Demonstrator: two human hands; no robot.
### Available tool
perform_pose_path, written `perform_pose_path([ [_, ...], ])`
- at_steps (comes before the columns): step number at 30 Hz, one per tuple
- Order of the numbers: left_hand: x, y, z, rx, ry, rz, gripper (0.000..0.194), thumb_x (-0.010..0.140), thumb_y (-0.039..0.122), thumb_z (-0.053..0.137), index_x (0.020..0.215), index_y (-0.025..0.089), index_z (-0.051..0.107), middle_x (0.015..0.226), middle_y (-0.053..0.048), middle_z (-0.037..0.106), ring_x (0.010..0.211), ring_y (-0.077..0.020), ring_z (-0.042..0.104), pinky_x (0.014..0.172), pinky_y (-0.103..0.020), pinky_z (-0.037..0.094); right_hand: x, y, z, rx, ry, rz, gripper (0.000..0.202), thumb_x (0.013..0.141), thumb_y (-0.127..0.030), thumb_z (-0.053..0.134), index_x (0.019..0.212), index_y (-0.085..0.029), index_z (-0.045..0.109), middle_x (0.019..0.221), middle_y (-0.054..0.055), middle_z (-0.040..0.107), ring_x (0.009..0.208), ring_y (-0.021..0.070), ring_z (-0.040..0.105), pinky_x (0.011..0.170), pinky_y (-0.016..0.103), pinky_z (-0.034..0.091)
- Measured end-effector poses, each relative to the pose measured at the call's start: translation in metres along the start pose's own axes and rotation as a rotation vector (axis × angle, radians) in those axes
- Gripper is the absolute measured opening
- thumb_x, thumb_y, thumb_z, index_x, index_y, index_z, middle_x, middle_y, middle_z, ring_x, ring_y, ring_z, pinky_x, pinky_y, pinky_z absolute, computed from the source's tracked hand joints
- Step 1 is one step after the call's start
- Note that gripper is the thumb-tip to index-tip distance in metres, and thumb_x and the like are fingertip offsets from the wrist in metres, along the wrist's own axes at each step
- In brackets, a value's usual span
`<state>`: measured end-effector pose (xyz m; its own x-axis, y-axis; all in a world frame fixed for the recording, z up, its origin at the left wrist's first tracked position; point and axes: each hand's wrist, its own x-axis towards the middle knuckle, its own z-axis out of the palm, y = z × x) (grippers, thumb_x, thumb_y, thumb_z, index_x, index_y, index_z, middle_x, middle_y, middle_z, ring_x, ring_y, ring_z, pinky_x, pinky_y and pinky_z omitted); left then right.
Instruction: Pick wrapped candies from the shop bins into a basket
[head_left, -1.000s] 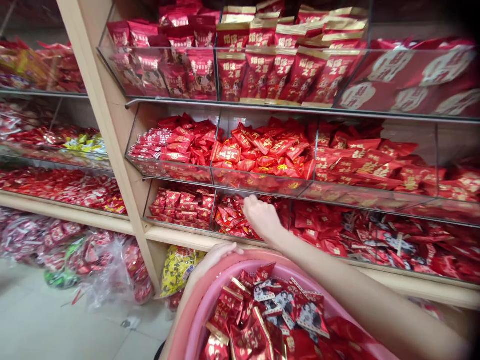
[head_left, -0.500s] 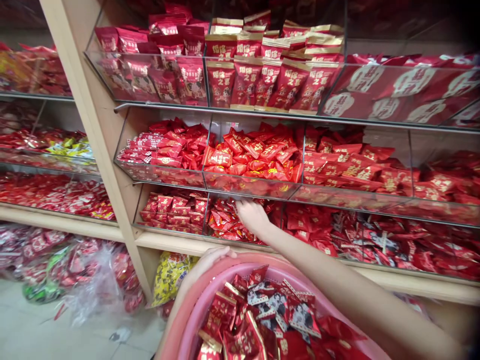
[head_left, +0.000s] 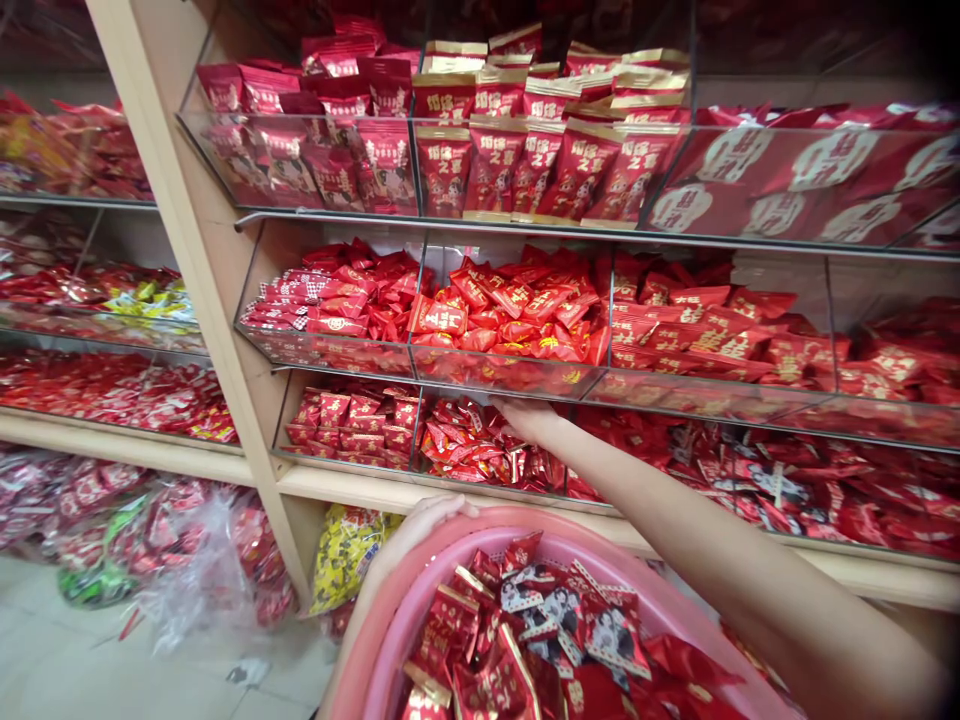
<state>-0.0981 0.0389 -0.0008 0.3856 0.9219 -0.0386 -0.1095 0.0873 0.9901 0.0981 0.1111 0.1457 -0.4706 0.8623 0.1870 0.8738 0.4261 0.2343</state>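
Observation:
A pink basket (head_left: pixel 390 610) holds red, gold-edged and black-and-white printed packets (head_left: pixel 540 620). My left hand (head_left: pixel 431 520) is closed over the basket's far left rim. My right arm crosses above the basket, and my right hand (head_left: pixel 525 418) reaches into a lower bin of small red packets (head_left: pixel 465 445), under the middle shelf's clear front. Its fingers are partly hidden by the shelf edge and packets, so whether they hold anything cannot be made out.
Upper bins hold upright red packets (head_left: pixel 495 160); middle bins hold glossy red ones (head_left: pixel 517 300). A wooden post (head_left: pixel 180 250) divides the shelving. Below are a yellow bag (head_left: pixel 346 555) and clear plastic bags (head_left: pixel 199 570) on the tiled floor.
My right hand has moved slightly right and deeper into the lower bin, with its fingers less visible. My left hand still holds the basket rim. The view has shifted slightly.

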Motion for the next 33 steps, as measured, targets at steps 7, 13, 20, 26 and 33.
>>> perform_pose_path([
  [7,-0.001,0.001,0.001,0.012,0.01,0.021,0.033,0.074,0.048,0.062,0.078,0.017,0.073,0.085,-0.004,0.071,0.088,-0.0217,0.063,0.089,-0.03,0.042,-0.009,-0.001,-0.011,-0.137,0.046,-0.001,0.041,0.089,-0.005,0.034,0.126,-0.011,0.052,0.116,0.019,0.062,0.101,0.0231,0.061,0.093,0.035,0.04],
  [13,-0.005,0.004,0.003,0.015,0.01,0.025,0.031,0.074,0.046,0.062,0.079,0.018,0.072,0.085,-0.003,0.072,0.089,-0.022,0.064,0.088,-0.03,0.043,-0.02,-0.008,-0.013,-0.255,0.05,-0.029,0.038,0.084,0.003,0.035,0.108,-0.002,0.064,0.109,0.024,0.064,0.101,0.0272,0.061,0.087,0.037,0.044],
  [20,-0.01,0.01,0.005,0.046,-0.001,0.076,0.027,0.078,0.041,0.058,0.079,0.017,0.072,0.087,-0.001,0.071,0.089,-0.0195,0.062,0.089,-0.028,0.041,-0.036,-0.005,-0.014,-0.318,0.049,-0.125,0.03,0.084,-0.001,0.041,0.095,-0.005,0.068,0.097,0.02,0.067,0.088,0.0253,0.063,0.074,0.033,0.046],
  [26,-0.009,0.009,0.006,0.041,-0.018,0.078,0.028,0.079,0.041,0.057,0.081,0.017,0.071,0.087,-0.002,0.072,0.089,-0.0203,0.063,0.091,-0.031,0.042,-0.071,-0.019,-0.027,-0.355,0.134,-0.165,0.029,0.087,-0.004,0.036,0.098,-0.005,0.063,0.097,0.019,0.062,0.092,0.0288,0.056,0.072,0.036,0.044],
  [33,-0.017,0.021,0.011,0.093,-0.028,0.159,0.026,0.078,0.036,0.058,0.086,0.016,0.073,0.096,-0.004,0.071,0.101,-0.0223,0.059,0.101,-0.032,0.035,-0.094,-0.017,-0.049,0.225,0.15,0.007,0.017,0.084,-0.008,0.045,0.082,-0.014,0.061,0.082,0.007,0.064,0.077,0.0184,0.058,0.066,0.026,0.041],
])
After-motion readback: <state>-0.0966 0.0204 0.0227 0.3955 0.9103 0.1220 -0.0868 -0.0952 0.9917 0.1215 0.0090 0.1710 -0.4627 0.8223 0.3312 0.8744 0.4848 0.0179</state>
